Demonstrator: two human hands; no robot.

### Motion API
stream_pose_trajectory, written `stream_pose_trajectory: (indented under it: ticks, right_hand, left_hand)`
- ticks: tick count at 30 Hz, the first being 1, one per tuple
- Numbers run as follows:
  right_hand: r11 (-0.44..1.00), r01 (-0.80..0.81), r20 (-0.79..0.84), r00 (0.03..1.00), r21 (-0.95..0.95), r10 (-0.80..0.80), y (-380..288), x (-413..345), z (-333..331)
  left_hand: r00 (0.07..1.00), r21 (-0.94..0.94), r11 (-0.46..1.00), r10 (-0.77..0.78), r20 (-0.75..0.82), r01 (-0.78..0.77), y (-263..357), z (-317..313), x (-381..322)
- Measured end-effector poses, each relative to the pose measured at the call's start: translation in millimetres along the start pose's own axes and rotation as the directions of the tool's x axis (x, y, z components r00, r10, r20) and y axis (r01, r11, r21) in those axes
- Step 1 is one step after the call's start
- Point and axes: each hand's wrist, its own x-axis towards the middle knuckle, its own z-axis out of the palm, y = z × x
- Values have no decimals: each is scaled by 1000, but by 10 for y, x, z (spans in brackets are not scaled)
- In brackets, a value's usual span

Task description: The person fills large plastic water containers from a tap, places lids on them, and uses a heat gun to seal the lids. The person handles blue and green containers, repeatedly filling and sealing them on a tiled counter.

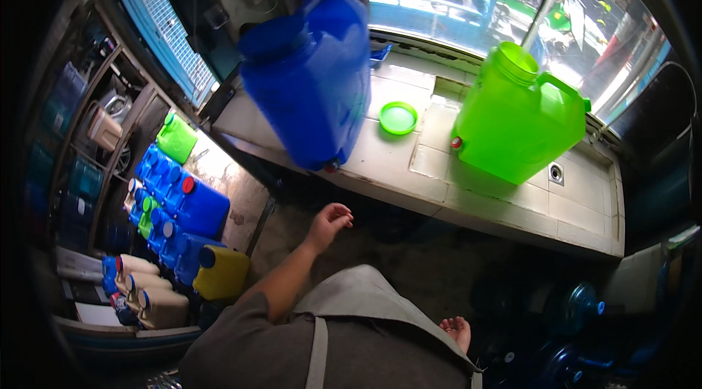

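Observation:
My left hand [330,224] hovers in front of the tiled counter [392,183], empty, its fingers loosely curled. Nearest to it stands a big blue plastic water jug [312,87] with its cap on and a small tap low on its front. Low beside my apron is my right hand [458,332], holding nothing, fingers slightly bent. A translucent green water jug [515,120] stands uncapped in the recessed part of the counter, a red-tipped tap [456,143] at its base. Between the two jugs lies a round green lid [398,118], apart from both.
A drain [556,173] sits in the recess floor. Several blue jugs, a yellow jug [221,274] and beige jugs [164,307] crowd the floor at left, by shelves [131,115]. Round clear-blue bottles [578,301] lie in shadow at lower right. A window [439,5] backs the counter.

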Motion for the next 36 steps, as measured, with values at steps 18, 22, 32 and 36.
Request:
stream_pose_trajectory:
  ticks: [18, 22, 32, 36]
  right_hand:
    - [605, 763, 659, 579, -228, -480, 676, 97, 4605]
    - [546, 809, 527, 568, -217, -632, 1263, 117, 4875]
    - [606, 754, -76, 609, -253, -789, 1769, -662, 4575]
    - [611, 758, -235, 566, -230, -790, 2072, -934, 4379]
  left_hand:
    - [851, 76, 907, 416, -320, -414, 921, -2868, 1809]
    - [927, 338, 867, 372, 48, -365, 1313, -3074, 2739]
    - [723, 569, 592, 35, 690, -571, 1465, -2653, 4437]
    - [903, 724, 544, 313, 294, -424, 1531, -2059, 5527]
